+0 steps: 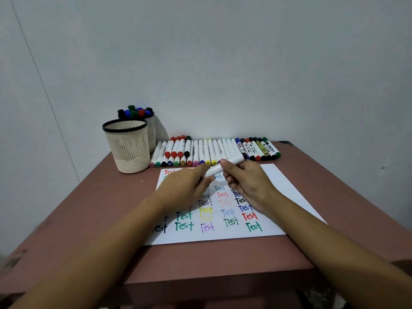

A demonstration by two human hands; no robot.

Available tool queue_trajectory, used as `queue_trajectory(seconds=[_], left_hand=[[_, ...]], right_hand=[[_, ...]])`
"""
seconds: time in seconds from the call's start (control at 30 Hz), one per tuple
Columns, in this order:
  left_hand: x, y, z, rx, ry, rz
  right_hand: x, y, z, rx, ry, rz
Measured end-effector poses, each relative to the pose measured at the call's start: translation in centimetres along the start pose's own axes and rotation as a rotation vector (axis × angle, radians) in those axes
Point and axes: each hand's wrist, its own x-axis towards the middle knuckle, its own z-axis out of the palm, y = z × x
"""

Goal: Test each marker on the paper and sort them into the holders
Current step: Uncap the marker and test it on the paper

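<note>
I'm holding a marker (233, 161) tilted over the paper (283, 197). Left hand (189, 186) is pinching its lower end, right hand (247, 186) is curling round the barrel. Two holders (127, 150) are standing at the table's far left.

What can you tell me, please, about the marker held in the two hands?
The marker has a white, plastic-looking barrel with a dark far end. It is held tilted above the paper, its far end pointing right. The right hand grips its middle; the left hand pinches its near end, hiding it.
</note>
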Motion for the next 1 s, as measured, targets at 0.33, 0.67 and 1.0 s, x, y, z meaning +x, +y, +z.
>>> queue_trajectory(seconds=[0.33,0.67,1.0], left_hand=[[0.08,0.05,-0.12,-0.346,-0.020,-0.074],[0.23,0.24,-0.73,-0.594,-0.052,-0.071],[0.15,0.10,-0.81,-0.664,-0.056,-0.108]], right_hand=[[0.00,0.25,-0.06,0.062,-0.100,-0.062],[-0.15,0.17,-0.15,0.102,-0.133,-0.051],[-0.10,0.09,-0.50,0.066,-0.166,-0.088]])
